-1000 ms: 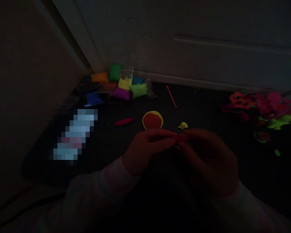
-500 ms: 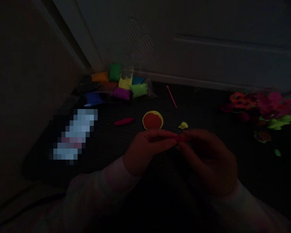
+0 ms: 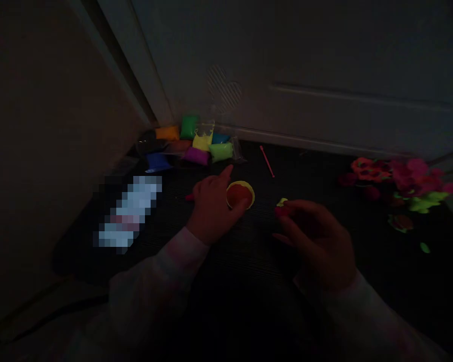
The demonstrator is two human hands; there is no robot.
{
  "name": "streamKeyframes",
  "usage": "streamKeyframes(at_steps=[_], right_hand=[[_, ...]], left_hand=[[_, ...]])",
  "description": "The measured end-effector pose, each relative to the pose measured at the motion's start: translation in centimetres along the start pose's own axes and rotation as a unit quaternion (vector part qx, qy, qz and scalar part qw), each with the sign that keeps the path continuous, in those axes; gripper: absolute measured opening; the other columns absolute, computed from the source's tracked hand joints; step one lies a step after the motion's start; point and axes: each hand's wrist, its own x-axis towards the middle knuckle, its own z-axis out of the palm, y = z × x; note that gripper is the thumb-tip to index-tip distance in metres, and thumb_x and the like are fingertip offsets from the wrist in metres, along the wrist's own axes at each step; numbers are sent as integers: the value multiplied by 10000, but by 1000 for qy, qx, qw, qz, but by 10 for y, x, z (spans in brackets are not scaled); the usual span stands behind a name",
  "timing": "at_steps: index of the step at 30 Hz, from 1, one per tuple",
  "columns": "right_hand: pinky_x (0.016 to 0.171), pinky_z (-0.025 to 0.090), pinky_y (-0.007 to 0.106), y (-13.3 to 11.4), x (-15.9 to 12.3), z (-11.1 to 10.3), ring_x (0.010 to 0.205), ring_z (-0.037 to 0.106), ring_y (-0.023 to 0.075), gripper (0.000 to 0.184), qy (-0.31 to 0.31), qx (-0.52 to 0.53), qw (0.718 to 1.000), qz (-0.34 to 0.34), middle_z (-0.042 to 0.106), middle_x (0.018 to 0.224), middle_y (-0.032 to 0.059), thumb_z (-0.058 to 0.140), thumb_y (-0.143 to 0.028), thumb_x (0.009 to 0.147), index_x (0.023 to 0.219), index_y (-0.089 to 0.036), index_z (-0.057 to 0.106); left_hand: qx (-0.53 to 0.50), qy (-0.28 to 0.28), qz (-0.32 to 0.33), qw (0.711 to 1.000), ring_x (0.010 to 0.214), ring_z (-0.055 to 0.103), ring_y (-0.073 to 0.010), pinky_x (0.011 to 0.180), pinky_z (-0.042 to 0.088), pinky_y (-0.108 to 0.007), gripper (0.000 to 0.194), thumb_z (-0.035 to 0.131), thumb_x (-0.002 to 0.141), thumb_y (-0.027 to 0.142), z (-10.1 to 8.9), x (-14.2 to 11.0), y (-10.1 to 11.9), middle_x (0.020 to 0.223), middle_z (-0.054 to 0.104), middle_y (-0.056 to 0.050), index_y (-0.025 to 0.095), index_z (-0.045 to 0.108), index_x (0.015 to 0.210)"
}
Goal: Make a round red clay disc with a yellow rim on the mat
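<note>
My left hand [image 3: 215, 206] has come to the left edge of a round red clay disc [image 3: 237, 195] with a yellow rim. Its index finger points out and its thumb overlaps the disc; thumb and index are apart with nothing seen between them. Beneath that hand, a pink stick [image 3: 189, 197] is mostly hidden, only its left end showing. Between thumb and fingertips, my right hand [image 3: 320, 241] pinches a small pink piece of clay [image 3: 281, 211]. A yellow bit of clay [image 3: 283, 201] shows just behind those fingertips.
Bags of coloured clay [image 3: 196, 156] are heaped at the back left. A thin pink tool [image 3: 267, 162] lies near the back wall. Bright clay flowers [image 3: 411, 173] stand at the right, a green leaf-shaped piece [image 3: 425, 247] before them. A blurred-out bright rectangle [image 3: 132, 213] lies at left.
My left hand has let go of the pink clay and moved left to the disc, opening. My right hand keeps the pink clay. The view has tilted up slightly.
</note>
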Motion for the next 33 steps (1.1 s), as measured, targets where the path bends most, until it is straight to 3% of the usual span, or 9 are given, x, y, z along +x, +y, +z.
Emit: streamKeyframes(at_steps=[6,14,23,28,33], right_hand=[[695,524,328,6,3,0,737,582,127,190,5,2,1000,9,581,810,-14,591,-235,726,911,-274,566],[473,528,237,6,5,1,754,576,149,212,6,44,997,68,567,830,11,600,-299,710,912,-254,554],[432,503,228,7,7,1,765,582,167,251,7,30,994,104,580,842,14,613,-346,683,911,-255,560],[634,499,287,5,24,10,751,588,142,213,-50,-50,997,32,606,791,0,586,-297,711,912,-235,559],[742,451,303,13,48,20,791,573,134,193,-127,-183,971,-87,613,826,-1,556,-254,734,925,-231,561]], left_hand=[[80,-47,-1,996,995,452,-279,855,248,-456,567,457,746,329,8,19,-1,1036,580,-108,137,313,1259],[22,-116,1,993,947,509,-240,857,258,-427,519,459,715,221,2,23,-2,973,597,-58,188,368,1225],[-25,-165,46,985,947,513,-216,836,292,-390,481,470,714,210,0,16,-2,972,601,-45,191,418,1192],[-32,-181,70,980,964,499,-225,840,296,-402,445,495,730,252,-7,24,-8,970,605,-39,201,450,1170],[-78,-101,81,989,957,503,-182,845,318,-348,222,480,767,243,-12,27,-18,992,599,-30,197,588,955]])
